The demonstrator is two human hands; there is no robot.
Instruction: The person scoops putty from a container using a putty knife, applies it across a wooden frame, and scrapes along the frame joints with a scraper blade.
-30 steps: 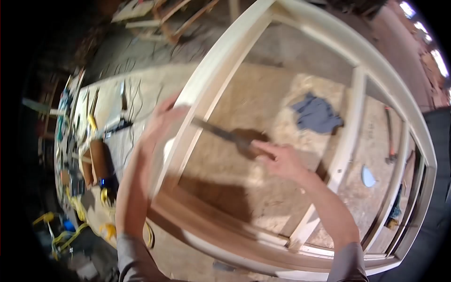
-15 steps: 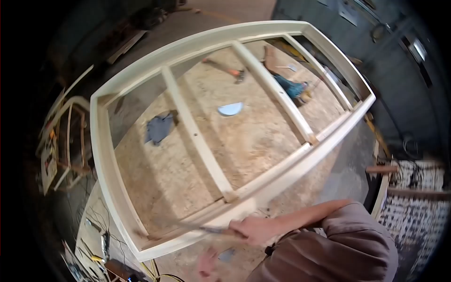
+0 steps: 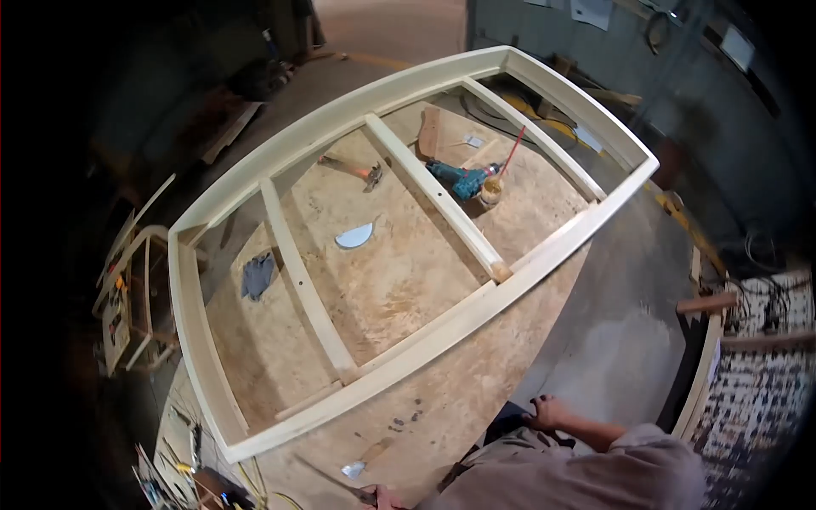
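Slim, straight tool (image 3: 327, 478) above mottled board (image 3: 463, 374), near frame | my left hand (image 3: 385, 500) grips its end | my right hand (image 3: 548, 414) part-curled by my waist, cannot tell whether closed | pale, smooth, bow-sided wooden frame (image 3: 439, 197) beyond

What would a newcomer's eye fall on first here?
Probably the large pale wooden frame, which dominates the middle of the view. Inside its outline, the teal drill stands out right of the middle crossbar, the pale blue half-disc left of it. At the bottom edge, the left hand holds a long thin tool.
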